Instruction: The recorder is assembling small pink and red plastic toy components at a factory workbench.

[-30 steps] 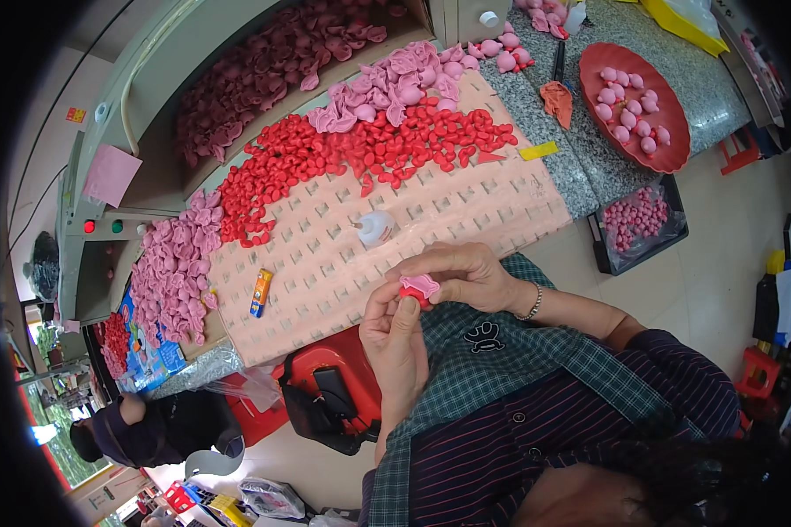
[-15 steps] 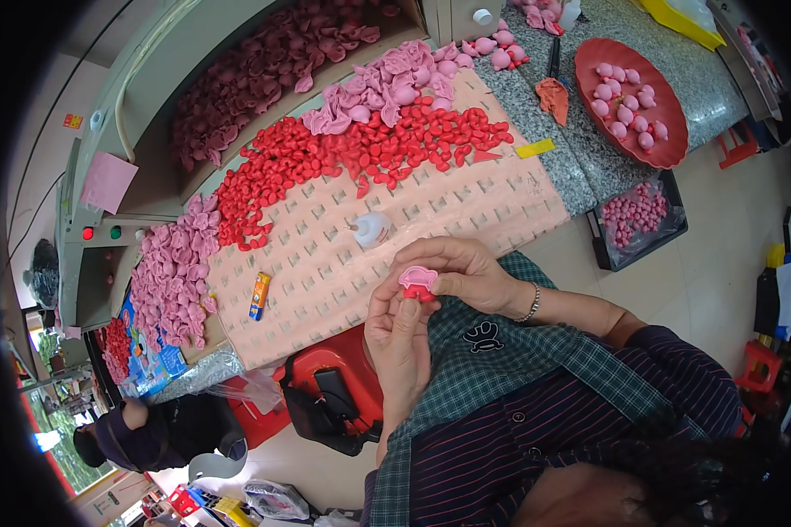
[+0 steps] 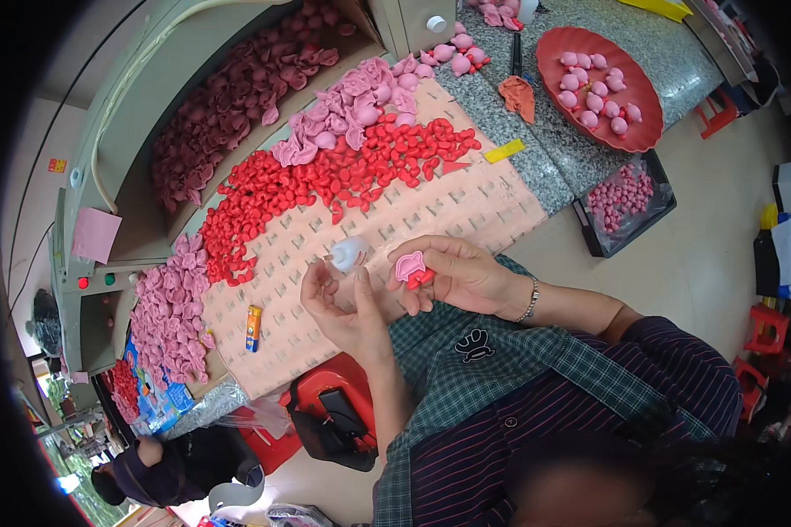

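My right hand (image 3: 468, 277) is closed, pinching a small soft piece (image 3: 410, 267) with a pink cup-shaped top and a red lower part. To its left my left hand (image 3: 350, 309) is open, thumb and fingers apart, and holds nothing. Its fingertips are close to a small white squeeze bottle (image 3: 348, 253) on the table; whether they touch it I cannot tell. Beyond both hands lies a wide heap of small red pieces (image 3: 321, 183). Limp pink pieces (image 3: 347, 110) are piled behind it, and more pink pieces (image 3: 171, 294) lie at the left.
A yellow-and-blue tube (image 3: 253, 328) lies on the patterned peach table cover (image 3: 299, 277). At the right are a red dish (image 3: 554, 53) of pink balls and a lower black tray (image 3: 602, 244). A grey machine housing (image 3: 119, 167) arches along the back. Another person (image 3: 163, 470) is at far left.
My left hand has let go of the pink-and-red piece and moved left toward the bottle, its fingers opening. The right hand keeps the piece. The whole view has turned slightly.
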Available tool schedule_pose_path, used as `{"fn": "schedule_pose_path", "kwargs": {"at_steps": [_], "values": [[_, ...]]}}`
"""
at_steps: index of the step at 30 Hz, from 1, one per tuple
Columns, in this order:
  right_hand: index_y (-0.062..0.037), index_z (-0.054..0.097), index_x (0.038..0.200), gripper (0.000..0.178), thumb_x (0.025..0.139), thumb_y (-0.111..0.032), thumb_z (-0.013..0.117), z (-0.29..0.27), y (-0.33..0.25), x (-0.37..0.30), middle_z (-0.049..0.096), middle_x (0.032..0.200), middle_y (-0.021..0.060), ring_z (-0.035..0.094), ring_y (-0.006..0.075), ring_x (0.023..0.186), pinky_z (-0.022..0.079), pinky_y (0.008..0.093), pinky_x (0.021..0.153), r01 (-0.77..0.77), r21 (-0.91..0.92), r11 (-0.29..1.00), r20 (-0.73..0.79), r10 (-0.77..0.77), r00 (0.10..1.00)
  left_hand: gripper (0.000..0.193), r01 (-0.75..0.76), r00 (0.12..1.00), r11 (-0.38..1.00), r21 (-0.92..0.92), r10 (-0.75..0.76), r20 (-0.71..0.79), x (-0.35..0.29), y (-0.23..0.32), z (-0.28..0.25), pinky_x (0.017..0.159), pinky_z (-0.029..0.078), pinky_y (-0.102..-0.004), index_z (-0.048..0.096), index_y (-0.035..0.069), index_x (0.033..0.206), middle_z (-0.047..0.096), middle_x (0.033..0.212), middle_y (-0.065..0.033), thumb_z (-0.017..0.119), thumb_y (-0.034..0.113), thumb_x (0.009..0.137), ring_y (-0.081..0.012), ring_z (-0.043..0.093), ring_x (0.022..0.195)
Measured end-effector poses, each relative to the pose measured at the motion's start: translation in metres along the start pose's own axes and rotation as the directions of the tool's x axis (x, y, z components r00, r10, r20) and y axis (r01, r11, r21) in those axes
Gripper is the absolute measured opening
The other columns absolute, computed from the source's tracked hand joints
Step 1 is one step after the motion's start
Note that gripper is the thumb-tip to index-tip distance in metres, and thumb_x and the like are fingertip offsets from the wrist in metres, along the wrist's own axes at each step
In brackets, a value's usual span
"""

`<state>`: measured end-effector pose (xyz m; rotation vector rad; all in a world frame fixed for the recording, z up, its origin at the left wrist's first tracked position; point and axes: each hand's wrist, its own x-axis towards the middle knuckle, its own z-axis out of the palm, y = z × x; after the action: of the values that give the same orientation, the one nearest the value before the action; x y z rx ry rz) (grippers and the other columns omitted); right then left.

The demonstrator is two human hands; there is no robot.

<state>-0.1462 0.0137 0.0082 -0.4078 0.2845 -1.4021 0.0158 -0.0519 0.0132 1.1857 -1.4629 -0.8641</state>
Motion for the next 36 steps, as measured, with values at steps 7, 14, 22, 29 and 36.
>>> {"fn": "schedule_pose_path", "kwargs": {"at_steps": [7,14,22,29,36], "values": [[0.0022,0.046,0.138,0.043,0.105,-0.025,0.045,-0.003,-0.003,0.002,0.064,0.117,0.0221,0.066,0.0271,0.091,0.052,0.0345,0.078,-0.067,0.114,0.991,-0.043,0.073,0.996,0.045,0.073,0.997,0.994,-0.081,-0.072,0.015,0.01,-0.005,0.015,0.097,0.046,-0.0328,0.051,-0.005,0.126,0.059,0.119,-0.0151,0.072,0.003,0.087,-0.0209,0.058,0.11],[0.0004,0.044,0.141,0.043,0.105,-0.025,0.045,-0.01,-0.002,0.003,0.064,0.118,0.0209,0.065,0.0248,0.093,0.051,0.0366,0.083,-0.058,0.115,0.992,-0.108,0.071,0.992,0.043,0.069,0.998,0.997,-0.046,-0.069,-0.003,0.004,-0.006,0.011,0.095,0.048,-0.0323,0.049,-0.006,0.129,0.059,0.119,-0.0151,0.067,0.001,0.09,-0.0198,0.06,0.107],[0.0003,0.045,0.14,0.043,0.106,-0.025,0.044,-0.009,-0.001,0.006,0.063,0.119,0.0202,0.064,0.0252,0.092,0.051,0.0376,0.084,-0.047,0.113,0.992,-0.066,0.054,0.996,0.058,0.323,0.946,0.652,-0.686,-0.244,0.213,-0.023,0.016,-0.009,0.092,0.051,-0.0341,0.037,-0.002,0.139,0.058,0.121,-0.0164,0.067,0.015,0.092,-0.0248,0.062,0.106],[0.0008,0.045,0.14,0.042,0.106,-0.024,0.044,-0.008,0.002,0.005,0.064,0.118,0.0189,0.065,0.0262,0.094,0.052,0.0387,0.085,-0.059,0.133,0.989,-0.045,0.066,0.997,0.053,0.44,0.864,0.152,-0.885,-0.342,0.37,-0.025,0.016,-0.014,0.072,0.048,-0.0317,0.043,-0.006,0.131,0.058,0.114,-0.0166,0.067,0.019,0.091,-0.0188,0.055,0.09],[0.0027,0.044,0.14,0.043,0.106,-0.023,0.044,-0.004,0.007,0.007,0.064,0.118,0.0181,0.066,0.0275,0.101,0.053,0.0402,0.09,-0.069,0.1,0.993,-0.05,0.074,0.996,0.051,0.386,0.908,0.248,-0.888,-0.27,0.32,-0.025,0.022,-0.012,0.077,0.049,-0.0345,0.05,-0.006,0.125,0.064,0.105,-0.0144,0.066,0.031,0.093,-0.0214,0.059,0.09]]}}
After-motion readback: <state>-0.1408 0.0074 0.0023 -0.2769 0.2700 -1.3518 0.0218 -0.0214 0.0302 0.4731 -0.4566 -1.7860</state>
